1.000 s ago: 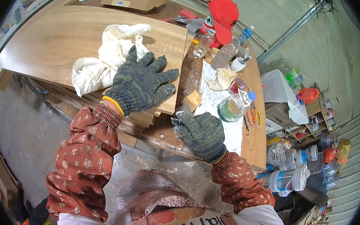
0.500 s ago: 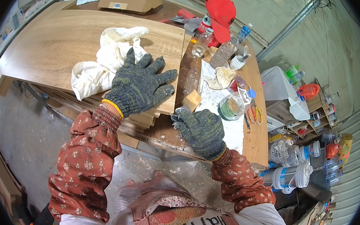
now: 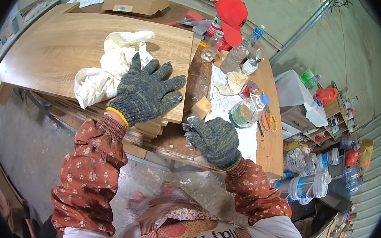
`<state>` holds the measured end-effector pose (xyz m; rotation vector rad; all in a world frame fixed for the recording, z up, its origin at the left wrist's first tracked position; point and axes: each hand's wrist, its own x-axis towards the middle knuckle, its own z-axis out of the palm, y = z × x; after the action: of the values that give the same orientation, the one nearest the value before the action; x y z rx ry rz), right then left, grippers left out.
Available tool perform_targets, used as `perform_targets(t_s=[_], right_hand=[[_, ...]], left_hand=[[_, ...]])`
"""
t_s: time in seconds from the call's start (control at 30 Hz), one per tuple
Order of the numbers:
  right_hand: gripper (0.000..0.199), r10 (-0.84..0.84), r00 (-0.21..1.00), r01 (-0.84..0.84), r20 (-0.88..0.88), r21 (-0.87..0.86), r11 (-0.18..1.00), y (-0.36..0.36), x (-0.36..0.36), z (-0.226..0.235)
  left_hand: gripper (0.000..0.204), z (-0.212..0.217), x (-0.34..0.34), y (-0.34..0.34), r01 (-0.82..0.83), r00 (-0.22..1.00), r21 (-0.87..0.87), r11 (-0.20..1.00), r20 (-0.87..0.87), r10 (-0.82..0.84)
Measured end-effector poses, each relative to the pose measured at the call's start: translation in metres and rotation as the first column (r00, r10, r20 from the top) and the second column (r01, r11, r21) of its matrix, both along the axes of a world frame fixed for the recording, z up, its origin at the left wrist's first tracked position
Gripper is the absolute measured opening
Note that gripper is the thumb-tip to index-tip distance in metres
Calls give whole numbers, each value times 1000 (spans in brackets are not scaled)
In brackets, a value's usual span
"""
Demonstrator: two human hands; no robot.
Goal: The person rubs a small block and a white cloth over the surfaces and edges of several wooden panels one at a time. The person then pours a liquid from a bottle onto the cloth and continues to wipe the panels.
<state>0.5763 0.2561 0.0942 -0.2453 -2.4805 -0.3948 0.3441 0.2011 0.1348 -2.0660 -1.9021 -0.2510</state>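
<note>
My left hand (image 3: 145, 90), in a dark grey knit glove with a yellow cuff, lies flat with its fingers spread on the wood-grain board (image 3: 57, 44). A crumpled white cloth (image 3: 94, 84) lies on the board against that hand's wrist and thumb side. My right hand (image 3: 214, 142), gloved alike, is closed with curled fingers over the workbench just beyond the board's right corner. Anything inside its fingers is hidden. Close to its fingertips sits a yellowish sponge-like block (image 3: 202, 108). A clear jug with a blue cap (image 3: 243, 114) stands to the right of this hand.
More boards (image 3: 148, 129) are stacked beneath the top one. Clear bottles (image 3: 235, 58), a beige rag (image 3: 231, 84), orange-handled pliers (image 3: 270, 122) and a red cap (image 3: 232, 18) occupy the bench's right side. A cardboard box (image 3: 135, 3) lies at the back. White buckets (image 3: 314, 185) stand at right.
The view has shifted very slightly. Both hands hold practically the same place and pose against the board and bench.
</note>
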Motion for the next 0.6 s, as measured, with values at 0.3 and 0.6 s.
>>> perform_targets(t_s=[0.3,0.6], right_hand=[[32,-104,991,109,79,-57,992,-5,-7,5],[33,-2,1000,4,26,-72,997,6,-2,0]], left_hand=[[51,-4,-2,0,-14,1000,-5,1000,6,14],[50,-5,-2,-1,-7,1000,35,999,26,6]])
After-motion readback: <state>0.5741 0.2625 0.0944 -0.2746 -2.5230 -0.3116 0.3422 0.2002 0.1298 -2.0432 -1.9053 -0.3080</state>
